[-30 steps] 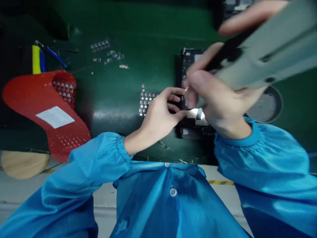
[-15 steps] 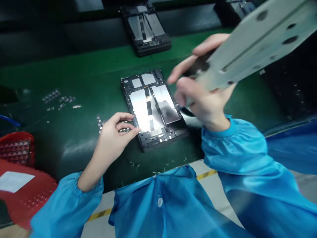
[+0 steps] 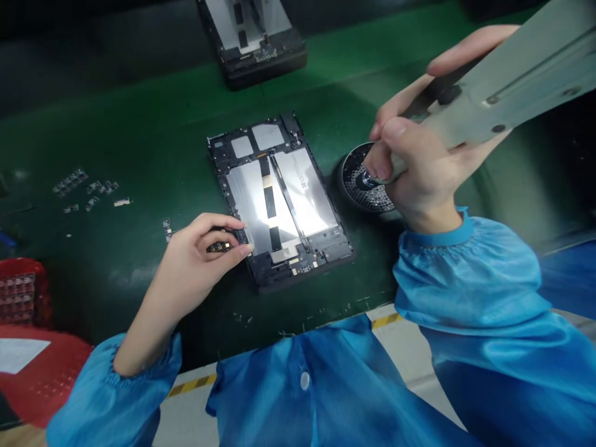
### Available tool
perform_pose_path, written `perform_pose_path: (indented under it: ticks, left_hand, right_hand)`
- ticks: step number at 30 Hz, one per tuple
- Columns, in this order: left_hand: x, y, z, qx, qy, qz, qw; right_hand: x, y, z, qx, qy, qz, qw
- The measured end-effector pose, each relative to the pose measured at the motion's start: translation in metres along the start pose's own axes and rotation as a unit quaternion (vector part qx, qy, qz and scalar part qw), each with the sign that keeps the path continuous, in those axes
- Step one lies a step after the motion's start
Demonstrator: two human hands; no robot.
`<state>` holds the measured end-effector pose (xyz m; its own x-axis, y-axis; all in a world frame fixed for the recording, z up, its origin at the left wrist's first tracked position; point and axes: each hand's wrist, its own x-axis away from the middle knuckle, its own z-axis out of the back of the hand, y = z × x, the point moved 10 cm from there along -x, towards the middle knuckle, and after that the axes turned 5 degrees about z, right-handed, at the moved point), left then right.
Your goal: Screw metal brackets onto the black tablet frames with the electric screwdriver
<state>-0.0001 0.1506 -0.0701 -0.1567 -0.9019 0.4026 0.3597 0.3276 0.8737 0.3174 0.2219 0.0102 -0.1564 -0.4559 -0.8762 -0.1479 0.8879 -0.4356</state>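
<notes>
— Our left hand (image 3: pixel 195 251) rests at the near left edge of the opened tablet (image 3: pixel 279 198), fingers curled, thumb and forefinger pinched on that edge; whether they hold a small part there, we cannot tell.

— And our right hand (image 3: pixel 419 167)?

— It is wrapped tight around the grey driver (image 3: pixel 493 93), to the right of the tablet. We see the driver's tip down in the round screw dish (image 3: pixel 361 180), which sits just beside the tablet's right edge on the green tabletop (image 3: pixel 139 143).

— Where does the tablet lie?

— Flat on the tabletop in front of us, back cover off, silver plates and a dark strip down the middle showing. It is tilted a little, its far end leaning left.

— What else do we see around it?

— A strip of small parts (image 3: pixel 195 239) lies just left of the tablet, partly under our left hand. Farther left of the tablet some loose small pieces (image 3: pixel 88 186) are scattered. Beyond the tablet, at the far side, a second opened tablet (image 3: pixel 254 34) lies. Well to the left of the tablet, at the near corner, sits a red basket (image 3: pixel 32 366) with a white slip in it.
</notes>
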Motion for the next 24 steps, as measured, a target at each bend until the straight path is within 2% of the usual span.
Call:
perform_pose_path:
  ticks: [8,14,24]
  left_hand:
    - [0.001,0.002,-0.001,-0.008,0.006,-0.017,1.0]
    - [-0.001,0.0,-0.002,0.005,0.012,-0.02,1.0]
    - [-0.004,0.001,-0.004,-0.003,0.01,-0.031,0.999]
  right_hand:
    - [0.004,0.005,0.001,0.01,-0.005,-0.019,1.0]
    - [0.007,0.005,0.002,0.023,0.052,-0.003,0.998]
    - [0.013,0.007,0.004,0.046,0.075,-0.062,0.994]
